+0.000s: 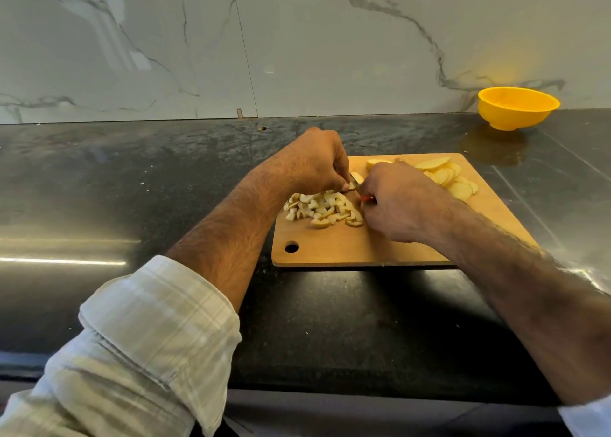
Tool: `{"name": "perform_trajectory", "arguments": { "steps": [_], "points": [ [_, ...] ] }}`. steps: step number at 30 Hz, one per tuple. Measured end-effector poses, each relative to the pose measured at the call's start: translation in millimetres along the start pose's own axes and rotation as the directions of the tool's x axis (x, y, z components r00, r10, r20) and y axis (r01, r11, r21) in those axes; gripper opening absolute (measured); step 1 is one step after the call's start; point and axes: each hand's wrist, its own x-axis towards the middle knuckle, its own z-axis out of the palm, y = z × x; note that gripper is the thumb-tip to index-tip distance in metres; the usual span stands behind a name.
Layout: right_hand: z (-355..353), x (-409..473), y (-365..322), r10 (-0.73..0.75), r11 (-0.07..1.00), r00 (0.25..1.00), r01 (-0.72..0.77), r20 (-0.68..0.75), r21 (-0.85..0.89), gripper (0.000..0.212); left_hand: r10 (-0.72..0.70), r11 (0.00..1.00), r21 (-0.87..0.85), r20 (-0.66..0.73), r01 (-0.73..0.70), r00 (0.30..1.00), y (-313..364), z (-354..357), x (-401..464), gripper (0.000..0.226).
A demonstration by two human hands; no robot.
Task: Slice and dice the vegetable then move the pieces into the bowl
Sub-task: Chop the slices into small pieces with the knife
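A wooden cutting board (347, 248) lies on the dark counter. On its left part sits a heap of diced potato pieces (322, 209). Round potato slices (446, 177) are fanned out at the board's far right. My left hand (314, 164) presses its fingertips down on potato at the far edge of the heap. My right hand (395, 202) is closed around a red-handled knife (358, 190), whose short blade shows between the two hands. The yellow bowl (517, 107) stands at the back right by the wall, and it looks empty.
The black stone counter (132, 179) runs left and towards me, with its front edge near the bottom of the view. A marble wall (297, 40) rises right behind it. The board has a hanging hole (291, 247) at its near left corner.
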Motion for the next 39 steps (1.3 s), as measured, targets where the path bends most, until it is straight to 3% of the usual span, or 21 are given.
{"name": "perform_trajectory", "arguments": {
  "steps": [8, 13, 19, 22, 28, 35, 39],
  "points": [
    [-2, -9, 13, -0.06, 0.992, 0.983, 0.078, -0.171, 0.101, 0.023, -0.006, 0.999, -0.032, -0.031, 0.005, 0.999, -14, -9, -9, 0.007],
    [0, -19, 11, -0.082, 0.993, 0.989, 0.091, -0.122, 0.07, 0.03, -0.017, 1.0, -0.004, -0.014, 0.017, 1.0, -13, -7, -7, 0.007],
    [1, -18, 2, -0.052, 0.998, 0.998, 0.052, -0.017, -0.021, 0.012, -0.026, 1.0, 0.0, 0.005, 0.026, 1.0, -9, -3, -6, 0.006],
    [3, -12, -4, -0.038, 0.999, 0.999, 0.038, 0.005, -0.036, 0.013, -0.025, 1.0, -0.001, 0.017, 0.025, 1.0, -9, -4, -4, 0.007],
    [3, 2, -9, -0.034, 0.998, 0.999, 0.033, -0.013, -0.059, 0.028, -0.036, 0.999, 0.005, 0.023, 0.036, 0.999, -9, -5, -1, 0.007],
    [4, -7, 6, -0.064, 0.994, 0.984, 0.078, -0.163, 0.079, 0.029, -0.039, 0.999, 0.0, 0.02, 0.039, 0.999, -14, -12, -9, 0.013],
    [0, -18, 8, -0.081, 0.992, 0.989, 0.092, -0.127, 0.081, 0.028, -0.044, 0.999, 0.003, 0.045, 0.044, 0.998, -16, -15, -11, 0.015]
  ]
}}
